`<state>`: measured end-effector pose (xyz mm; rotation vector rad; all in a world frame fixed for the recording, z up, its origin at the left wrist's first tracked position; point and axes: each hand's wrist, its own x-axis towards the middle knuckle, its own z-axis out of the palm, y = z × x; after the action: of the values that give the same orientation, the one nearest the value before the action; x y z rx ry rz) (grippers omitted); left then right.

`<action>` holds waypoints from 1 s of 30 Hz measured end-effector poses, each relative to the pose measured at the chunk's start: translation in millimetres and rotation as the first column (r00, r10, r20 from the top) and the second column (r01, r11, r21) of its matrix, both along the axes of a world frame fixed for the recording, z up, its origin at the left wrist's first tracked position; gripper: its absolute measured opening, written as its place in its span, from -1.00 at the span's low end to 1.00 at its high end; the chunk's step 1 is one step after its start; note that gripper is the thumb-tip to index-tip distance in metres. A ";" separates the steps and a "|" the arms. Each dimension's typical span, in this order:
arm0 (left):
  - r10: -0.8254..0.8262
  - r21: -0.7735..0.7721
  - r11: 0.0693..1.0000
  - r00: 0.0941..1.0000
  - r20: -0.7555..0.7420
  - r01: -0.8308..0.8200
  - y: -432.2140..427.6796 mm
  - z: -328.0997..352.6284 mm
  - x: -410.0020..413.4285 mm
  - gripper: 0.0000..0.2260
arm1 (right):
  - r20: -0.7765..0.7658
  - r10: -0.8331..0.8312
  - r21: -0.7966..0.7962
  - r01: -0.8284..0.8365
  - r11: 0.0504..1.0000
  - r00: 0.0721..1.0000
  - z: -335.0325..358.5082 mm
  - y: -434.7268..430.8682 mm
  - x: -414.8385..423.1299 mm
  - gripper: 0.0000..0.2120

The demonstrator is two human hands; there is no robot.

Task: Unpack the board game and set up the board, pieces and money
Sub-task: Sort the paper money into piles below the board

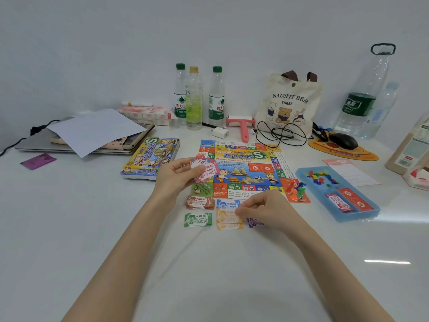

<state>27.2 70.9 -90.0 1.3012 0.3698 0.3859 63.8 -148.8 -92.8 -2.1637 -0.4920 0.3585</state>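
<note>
Head view: the left hand (178,174) pinches a fan of pink notes (206,170) over the board's (246,159) 9 o'clock edge. The right hand (264,210) curls its fingers onto the orange notes (228,219) at the board's 6 o'clock; whether it is pinching or just touching them is unclear.

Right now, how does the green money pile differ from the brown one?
The green money pile reads 5000 and lies nearer the person; the brown money pile sits beside the board, its notes fanned more loosely. Both lie flat on the table, untouched, with the same cartoon print.
</note>
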 end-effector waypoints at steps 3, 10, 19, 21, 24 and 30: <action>-0.014 -0.007 1.000 1.000 0.000 0.014 -0.9 0.1 -0.1 -0.74 | -0.016 0.024 -0.024 -0.024 0.999 1.000 -0.9 -0.1 -1.1 -0.95; -0.006 -0.003 1.000 1.000 -0.001 0.006 -2.1 1.6 -0.1 -0.76 | -0.052 0.061 -0.036 -0.063 0.997 0.997 7.2 -1.1 -3.6 -0.92; -0.014 0.007 1.000 1.000 -0.007 0.014 -3.3 2.0 -0.8 -0.73 | 0.085 0.117 -0.243 -0.093 0.965 0.990 -1.7 4.5 -1.4 -0.80; -0.009 0.007 1.000 1.000 -0.009 0.009 -3.6 2.1 -0.4 -0.73 | 0.152 0.113 -0.284 -0.066 0.957 0.982 -2.9 6.1 -3.7 -0.82; -0.010 0.003 1.000 1.000 -0.003 0.010 -3.8 2.0 -0.6 -0.73 | 0.256 0.096 -0.312 -0.012 0.950 0.962 -5.0 7.6 -8.1 -0.83; -0.003 0.007 1.000 1.000 -0.007 0.003 -2.5 0.7 0.0 -0.72 | 0.363 0.117 -0.184 -0.051 0.982 0.925 -3.0 7.3 -14.6 -0.88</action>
<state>27.1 68.4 -89.3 1.3098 0.3722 0.3805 49.2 -141.6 -95.9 -2.3950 -0.7939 0.0308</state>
